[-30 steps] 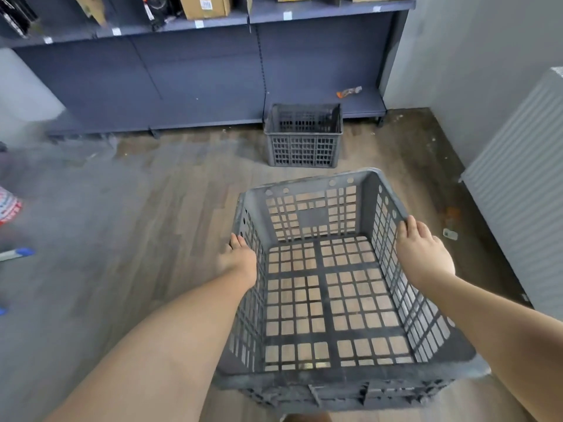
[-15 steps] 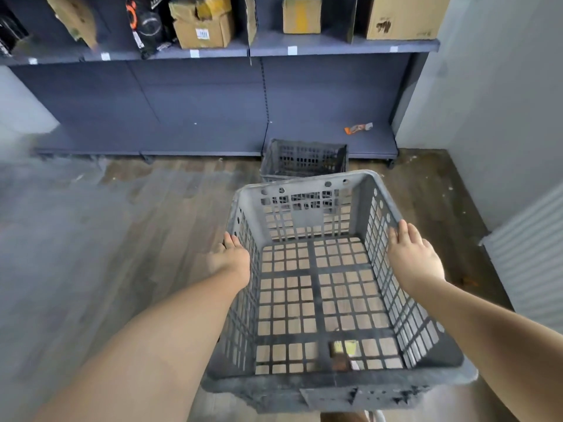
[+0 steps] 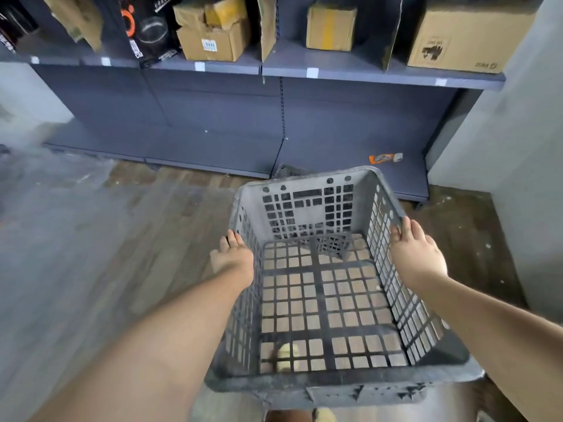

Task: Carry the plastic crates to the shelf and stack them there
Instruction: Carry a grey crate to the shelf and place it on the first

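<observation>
In front of the person, near the bottom of the view, a grey plastic crate is held up off the wooden floor. The left hand holds the left wall near its top edge, and the right hand holds the right rim, with its fingers curled over the edge. Each grip is closed on the crate. One hand on each side probably keeps the crate level and steady while it is carried. Holding it out in front also leaves room for the legs to walk.

The crate is empty. Its walls and bottom are full of square holes, so the floor shows through. A bit of a shoe seems to show through the near holes.

Just behind the far wall of the held crate, a corner of a second crate peeks out on the floor, close to the low shelf. Most of it is hidden. It is likely the one to stack on. Next, the held crate would have to line up over it and go down straight.

On the right part of the low shelf lies a small orange wrapper. Higher up, the far shelf holds cardboard boxes.
</observation>
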